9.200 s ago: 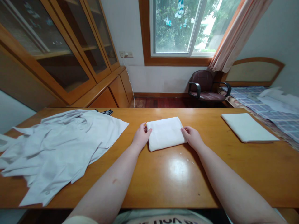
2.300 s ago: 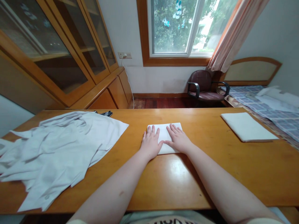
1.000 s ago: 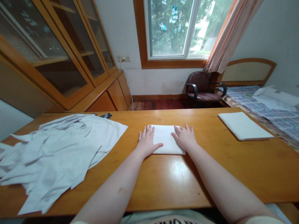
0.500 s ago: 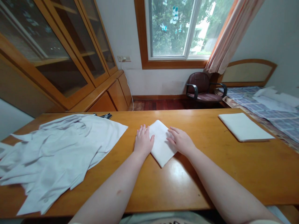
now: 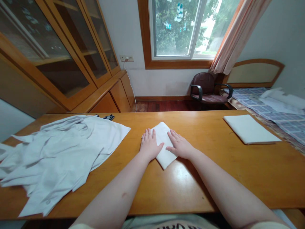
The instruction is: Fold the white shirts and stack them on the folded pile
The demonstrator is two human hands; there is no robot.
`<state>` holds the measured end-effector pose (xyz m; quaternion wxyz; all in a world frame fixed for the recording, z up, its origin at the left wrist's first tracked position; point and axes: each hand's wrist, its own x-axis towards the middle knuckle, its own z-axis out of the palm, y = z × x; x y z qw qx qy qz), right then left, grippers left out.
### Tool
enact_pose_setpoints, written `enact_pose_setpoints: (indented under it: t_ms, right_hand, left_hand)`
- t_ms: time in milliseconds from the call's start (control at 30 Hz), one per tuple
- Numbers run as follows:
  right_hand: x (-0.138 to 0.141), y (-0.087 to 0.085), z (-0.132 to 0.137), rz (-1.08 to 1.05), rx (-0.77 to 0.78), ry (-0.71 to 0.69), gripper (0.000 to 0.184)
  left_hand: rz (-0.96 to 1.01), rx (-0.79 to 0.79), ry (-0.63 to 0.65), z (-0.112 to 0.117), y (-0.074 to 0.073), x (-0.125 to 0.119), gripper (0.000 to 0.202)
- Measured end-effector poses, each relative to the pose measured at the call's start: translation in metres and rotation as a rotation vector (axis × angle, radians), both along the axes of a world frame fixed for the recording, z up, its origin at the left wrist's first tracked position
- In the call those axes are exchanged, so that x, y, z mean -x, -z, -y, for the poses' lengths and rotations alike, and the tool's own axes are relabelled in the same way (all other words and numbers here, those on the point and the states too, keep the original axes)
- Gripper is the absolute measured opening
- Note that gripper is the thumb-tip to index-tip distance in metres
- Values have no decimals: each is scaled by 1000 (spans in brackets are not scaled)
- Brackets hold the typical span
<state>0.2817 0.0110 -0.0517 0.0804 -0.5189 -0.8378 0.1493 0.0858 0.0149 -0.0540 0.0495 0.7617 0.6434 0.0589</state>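
A small folded white cloth lies on the wooden table, turned so that one corner points toward me. My left hand rests on its left side with the fingers stretched out flat. On its right side my right hand presses down, palm low and fingers extended. Both thumbs point inward across the cloth. The parts of the cloth under my palms are hidden.
A rumpled white shirt spreads over the table's left side, with a dark striped piece behind it. At the right lies a flat folded white stack. Beyond the table stand a chair, a glass-door cabinet and a bed.
Both hands have shifted inward over the folded cloth, and the right hand now lies flatter on it. The shirt and the white stack stay in place.
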Motion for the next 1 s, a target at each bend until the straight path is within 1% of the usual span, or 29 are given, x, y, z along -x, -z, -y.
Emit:
enact_pose_setpoints:
  t_ms: [133,267,333,433,500,567,667,733,833,900,1000]
  right_hand:
    - [2,1,1,0,23,26,87]
    - [4,0,1,-18,43,36,89]
    - [4,-3,3,-35,57,43,89]
    - [3,-9,4,-73,80,56,89]
    - [-1,-13,5,-119,88,62,86]
    - [-5,-15,4,-176,85,94,78]
    - [-9,-15,1,-253,60,196,62]
    - [-10,-13,-1,-315,54,255,54]
    - [-10,-9,-4,-430,82,331,52]
    - [-10,-6,-5,-499,103,379,54]
    - [-12,-2,-8,-592,124,417,56]
  left_hand:
    - [25,16,27,-4,-2,3,92]
    - [73,8,20,-7,1,4,95]
    - [98,-12,-48,-8,4,4,99]
    - [110,-25,-251,-6,6,7,102]
    - [88,-19,-346,-4,4,12,100]
    - [63,-32,-359,-2,0,17,96]
    - [103,-57,-304,-1,-9,22,87]
    - [189,-41,-291,-2,-15,24,80]
    - [407,-36,-331,-7,-18,27,76]
    - [653,-59,-358,-11,-14,28,75]
    - [1105,-32,-405,-17,-4,26,71]
